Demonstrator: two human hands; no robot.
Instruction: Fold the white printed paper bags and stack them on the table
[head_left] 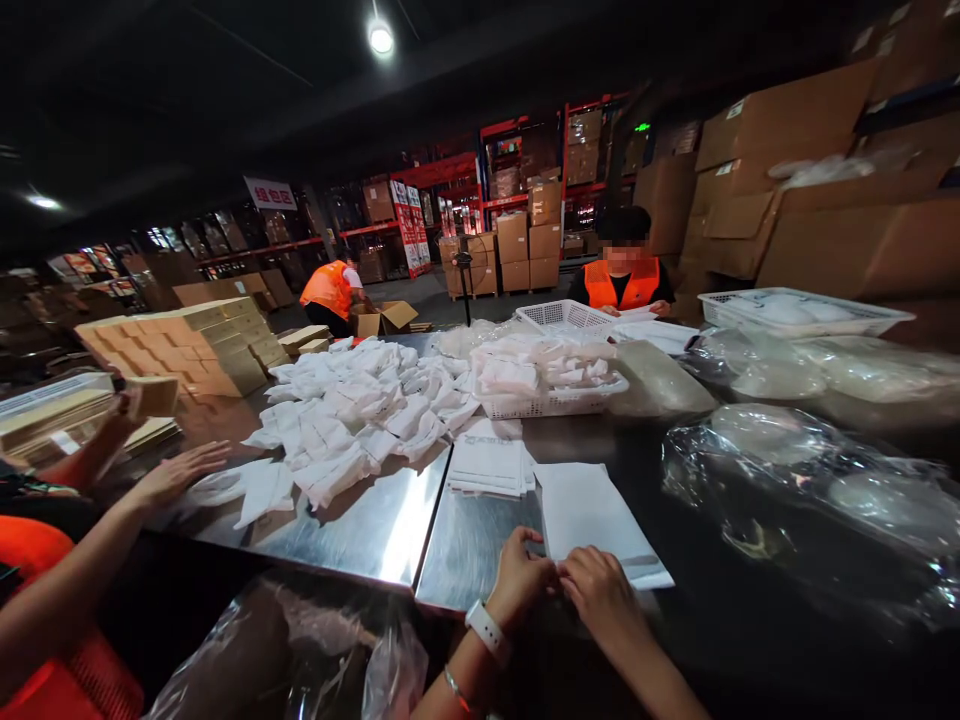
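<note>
My left hand [523, 578], with a white watch on the wrist, is closed, its fingertips meeting those of my right hand [602, 592]. My right hand is closed too, over the near left corner of a flat white bag [592, 505] with a grey strip along its near edge. What the fingertips pinch is hidden between them. Just beyond my left hand lies a stack of folded white bags [489, 462]. Behind that stack stands a white plastic basket [551, 402] holding several white packets.
A heap of white packets [367, 400] covers the table's left half. Clear plastic bags [795, 490] lie on the right. Beside me, a co-worker's arm [150, 495] reaches in from the left. Another person in an orange vest [622, 285] sits opposite. Small cartons [187, 345] are stacked at left.
</note>
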